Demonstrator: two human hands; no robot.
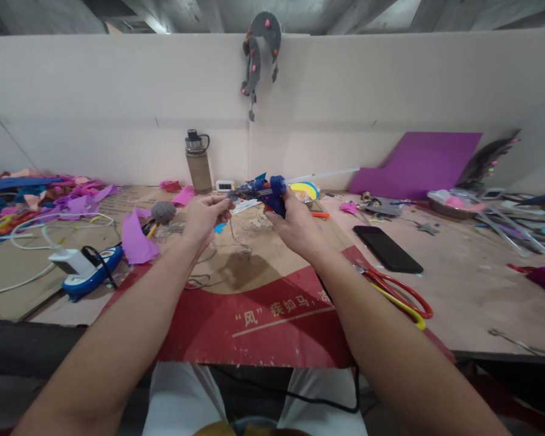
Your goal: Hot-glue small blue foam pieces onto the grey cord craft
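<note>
My right hand is closed round the handle of a blue hot glue gun, held above the cardboard sheet. A clear glue stick juts from the gun's back toward the right. The gun's nozzle points left at my left hand, whose fingers pinch a small thin piece I cannot make out; a grey thread hangs below it. A grey yarn ball lies on the table left of that hand.
Red-and-yellow scissors and a black phone lie to the right. A water bottle stands by the back wall. Felt scraps, a white charger with cables and a purple sheet surround the work spot.
</note>
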